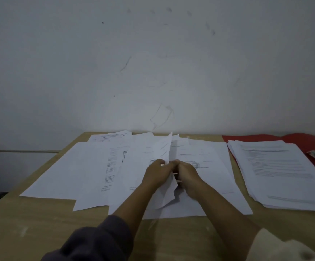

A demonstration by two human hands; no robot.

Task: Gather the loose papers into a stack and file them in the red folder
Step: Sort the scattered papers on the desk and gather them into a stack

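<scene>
The loose papers (pixel 100 166) lie spread on the middle of the desk (pixel 40 228). The 2 hands, left hand (pixel 157 173) and right hand (pixel 187 173), both pinch 1 raised sheet (pixel 164 147). A stack (pixel 277 170) rests on the open red folder (pixel 303 138), at right.
</scene>
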